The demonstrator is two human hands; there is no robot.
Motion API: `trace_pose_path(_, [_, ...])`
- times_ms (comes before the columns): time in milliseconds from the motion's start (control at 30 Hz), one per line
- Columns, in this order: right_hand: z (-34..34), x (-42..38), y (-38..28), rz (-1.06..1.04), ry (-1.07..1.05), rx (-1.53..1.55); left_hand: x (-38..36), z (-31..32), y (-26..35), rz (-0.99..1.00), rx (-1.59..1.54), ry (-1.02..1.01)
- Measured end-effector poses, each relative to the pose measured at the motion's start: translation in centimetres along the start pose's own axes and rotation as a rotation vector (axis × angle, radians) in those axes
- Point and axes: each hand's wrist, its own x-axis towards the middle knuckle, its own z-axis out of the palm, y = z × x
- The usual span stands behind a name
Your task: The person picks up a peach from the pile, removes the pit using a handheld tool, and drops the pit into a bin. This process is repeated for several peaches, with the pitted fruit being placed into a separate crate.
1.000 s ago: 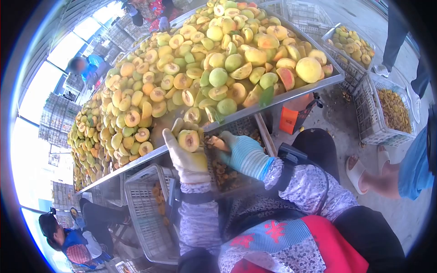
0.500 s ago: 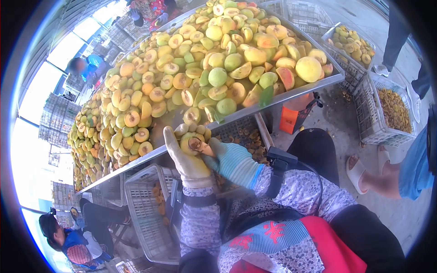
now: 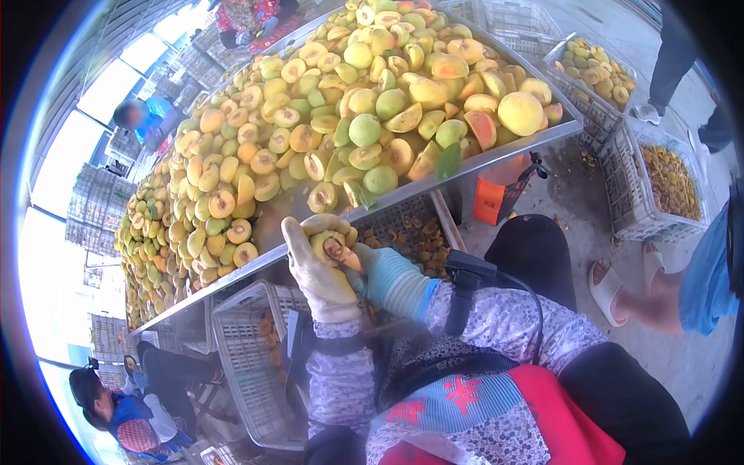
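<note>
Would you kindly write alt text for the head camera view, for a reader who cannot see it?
Two gloved hands meet over a halved peach: the left hand cups it while the right hand works at its pit. Beyond them, a long metal table is heaped with halved peaches, with plastic crates below and beside it.

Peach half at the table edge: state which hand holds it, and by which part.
The left hand cups the peach half from behind, cut face up; the right hand touches its pit.
</note>
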Motion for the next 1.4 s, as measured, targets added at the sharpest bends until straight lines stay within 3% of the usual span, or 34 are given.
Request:
trace_pose_path(167, [0.1,-0.1,0.2,-0.029,0.018,0.055,0.0,0.0,0.0,-0.019,-0.026,0.06])
trace_pose_path(267, [0.1,-0.2,0.3,-0.018,-0.045,-0.062,0.6,-0.7,-0.2,0.0,0.144,-0.096])
trace_pose_path(400, [0.4,-0.7,0.8,-0.099,-0.061,0.148,0.5,-0.2,0.3,-0.076,0.001,-0.006])
trace_pose_path(467, [0.1,-0.7,1.0,-0.155,-0.089,0.199,1.0,-1.1,0.4,-0.139,-0.19,-0.104])
trace_pose_path(567, [-1.1,-0.9,0.0,-0.168,-0.239,0.291,1.4,-1.7,-0.4,-0.059,-0.053,-0.154])
trace_pose_path(667, [-2.1,-1.4,-0.8,-0.069,-0.299,0.238,1.4,-1.9,-0.2,-0.129,-0.063,-0.207])
trace_pose_path(700, [-2.6,-1.7,-1.2,0.05,-0.434,0.351,1.6,-2.2,-0.5,-0.125,-0.059,-0.202])
trace_pose_path(767, [-2.7,-1.4,-1.0,0.234,-0.614,0.453,2.2,-2.9,-1.4,-0.242,-0.352,-0.361])
trace_pose_path(800, [-2.6,-1.3,-1.0,0.23,-0.615,0.452,2.2,-2.8,-1.2,-0.237,-0.351,-0.362])
trace_pose_path(867, [-2.6,-1.2,-1.0,-0.086,-0.328,-0.007,2.1,-2.4,-1.2,-0.189,-0.186,-0.326])
trace_pose_path(1033, [-2.6,-1.8,-0.7,-0.011,-0.434,0.207,1.3,-1.7,-0.5,-0.138,-0.045,-0.289])
trace_pose_path(1100, [-2.9,-2.6,-1.3,0.19,-0.52,0.438,1.2,-1.8,-0.8,-0.217,-0.27,-0.34])
trace_pose_path(1133, [-2.8,-2.7,-1.2,0.19,-0.517,0.436,1.2,-1.7,-0.6,-0.217,-0.272,-0.343])
trace_pose_path(1200, [-2.5,-2.4,-0.4,-0.122,-0.276,0.069,1.1,-1.4,-0.1,-0.114,0.098,-0.387])
trace_pose_path(1233, [-1.7,-2.3,0.6,-0.121,-0.275,0.066,0.9,-1.2,-0.4,-0.118,0.175,-0.376])
trace_pose_path(1267, [-0.6,-2.2,2.0,-0.156,-0.269,0.219,0.7,-0.9,-0.5,-0.117,0.174,-0.378])
trace_pose_path(1333, [-1.3,-2.5,1.6,-0.192,-0.255,0.372,0.4,-0.5,-0.8,-0.281,-0.282,-0.372])
trace_pose_path(1400, [-3.2,-2.6,1.1,-0.079,-0.694,0.302,1.2,-1.3,-1.2,-0.215,-0.421,-0.445])
